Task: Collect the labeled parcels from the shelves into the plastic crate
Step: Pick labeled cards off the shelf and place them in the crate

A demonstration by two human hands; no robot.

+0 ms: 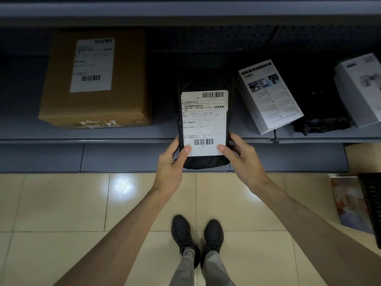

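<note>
Forearms reach out to the left hand [168, 164] and right hand [242, 156], whose fingers [185, 152] are clamped on the black labeled parcel [204, 120], held over the shelf [20, 124] edge and not yet in any crate. Up-left of the fingers, 1 labeled cardboard box [94, 79] still waits. What is probably the crate [372, 205], down-right, hides its contents.

Glossy black plastic parcel [204, 83], matt paper label [204, 122], glossy tiled floor [61, 203].
</note>
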